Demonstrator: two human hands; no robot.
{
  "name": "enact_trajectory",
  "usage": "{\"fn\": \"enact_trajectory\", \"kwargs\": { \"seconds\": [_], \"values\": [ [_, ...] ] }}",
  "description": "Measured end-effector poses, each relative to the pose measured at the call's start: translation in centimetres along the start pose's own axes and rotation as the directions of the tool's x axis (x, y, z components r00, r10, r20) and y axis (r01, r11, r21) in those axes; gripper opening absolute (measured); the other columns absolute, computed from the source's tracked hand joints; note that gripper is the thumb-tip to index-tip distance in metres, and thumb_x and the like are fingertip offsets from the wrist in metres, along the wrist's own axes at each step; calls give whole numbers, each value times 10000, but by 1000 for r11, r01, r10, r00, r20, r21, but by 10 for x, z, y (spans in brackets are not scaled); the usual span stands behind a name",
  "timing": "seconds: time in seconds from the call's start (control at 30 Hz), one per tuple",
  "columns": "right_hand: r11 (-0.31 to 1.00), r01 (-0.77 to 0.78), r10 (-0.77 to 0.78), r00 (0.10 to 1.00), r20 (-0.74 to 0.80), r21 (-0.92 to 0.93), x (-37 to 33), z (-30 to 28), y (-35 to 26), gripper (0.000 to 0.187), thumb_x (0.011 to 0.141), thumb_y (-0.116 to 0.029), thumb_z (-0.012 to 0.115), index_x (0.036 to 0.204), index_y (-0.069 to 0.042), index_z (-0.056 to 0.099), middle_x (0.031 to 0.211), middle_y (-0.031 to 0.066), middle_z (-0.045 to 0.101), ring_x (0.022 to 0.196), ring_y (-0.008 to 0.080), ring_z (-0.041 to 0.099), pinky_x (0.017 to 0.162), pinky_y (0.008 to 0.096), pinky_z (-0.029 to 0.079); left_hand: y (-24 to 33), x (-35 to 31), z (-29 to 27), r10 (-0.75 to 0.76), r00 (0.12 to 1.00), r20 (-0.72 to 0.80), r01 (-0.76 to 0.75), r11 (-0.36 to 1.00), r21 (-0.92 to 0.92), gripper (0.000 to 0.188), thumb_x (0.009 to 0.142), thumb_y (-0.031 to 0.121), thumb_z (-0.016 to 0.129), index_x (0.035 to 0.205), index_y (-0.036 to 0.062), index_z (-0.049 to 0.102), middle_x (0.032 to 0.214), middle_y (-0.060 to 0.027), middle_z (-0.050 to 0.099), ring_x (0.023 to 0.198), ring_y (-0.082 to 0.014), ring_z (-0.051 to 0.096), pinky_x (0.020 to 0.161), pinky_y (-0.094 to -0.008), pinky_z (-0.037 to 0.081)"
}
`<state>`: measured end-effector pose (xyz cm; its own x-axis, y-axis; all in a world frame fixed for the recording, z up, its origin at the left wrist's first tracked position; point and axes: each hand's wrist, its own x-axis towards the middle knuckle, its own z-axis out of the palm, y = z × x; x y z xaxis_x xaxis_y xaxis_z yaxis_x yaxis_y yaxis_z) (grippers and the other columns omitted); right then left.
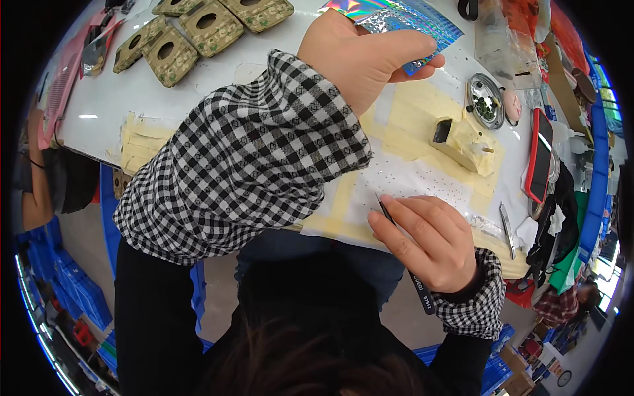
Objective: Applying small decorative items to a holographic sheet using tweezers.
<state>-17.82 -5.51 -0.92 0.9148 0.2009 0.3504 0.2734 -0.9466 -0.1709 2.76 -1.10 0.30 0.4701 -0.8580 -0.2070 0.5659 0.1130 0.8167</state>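
Head view cuts off the far edge of the shiny holographic sheet, and the left hand covers its near side, so its full outline cannot be told. Most of the black tweezers is hidden behind the right hand; whether their tips pinch anything is too small to make out.

The left arm reaches well forward in a loose checked sleeve, the hand turned with its thumb lying along the sheet and the fingers curled beneath, pinching it. Nearer the body, the right hand is bent forward at the wrist, thumb and fingers drawn together on the tweezers, whose fine point aims away, up and to the left.

Under the left thumb, the sheet glitters silver and blue, with rainbow streaks beyond the knuckles. Tiny specks dot the white paper just beyond the right fingertips. Farther out and to the right of that hand stand a tape-wrapped block and a round metal dish of dark green bits; silver tweezers lie nearer, to its right.
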Motion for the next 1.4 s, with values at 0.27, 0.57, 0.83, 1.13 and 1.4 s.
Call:
{"fn": "enact_trajectory", "kwargs": {
  "seconds": [0.27,0.57,0.83,1.13,1.4],
  "values": [
    [994,-81,70,986,149,69,7,-8,-4,234,663,-97,621,885,-32,588,1061,154,617,829,242,577,739,333,498,1,1,0,2,1000,11,-2,1000,-2,253,844,86,635,1067,-8,560,905,-85,643,791,-136,603,705,-256,498],
    [948,-210,192,977,97,240,-2,-12,-2,265,638,-64,708,868,-31,580,1043,139,629,804,259,568,702,338,496,-4,2,-2,44,998,48,-44,999,14,184,845,85,630,1007,13,584,867,-61,636,763,-127,581,694,-258,476],
    [959,-179,151,978,141,220,0,-11,0,259,654,-71,700,872,-31,566,1060,148,619,825,266,560,712,347,486,-6,4,-1,59,997,48,-58,998,-17,180,840,79,636,1009,40,586,862,-35,627,761,-108,563,696,-243,455],
    [886,-275,205,954,217,373,8,-27,0,227,657,-31,681,842,-35,550,1080,184,618,831,298,551,746,368,474,-6,2,-3,69,996,62,-66,997,-42,213,842,67,633,1047,34,586,880,-25,628,761,-95,558,690,-236,449],
    [770,-318,264,948,178,553,5,-30,9,222,656,13,663,845,-21,551,1057,195,629,794,312,548,725,368,471,-6,2,-3,77,995,60,-75,996,-41,212,849,55,627,1054,30,584,891,-27,632,749,-86,562,669,-218,457]
  ]
}}
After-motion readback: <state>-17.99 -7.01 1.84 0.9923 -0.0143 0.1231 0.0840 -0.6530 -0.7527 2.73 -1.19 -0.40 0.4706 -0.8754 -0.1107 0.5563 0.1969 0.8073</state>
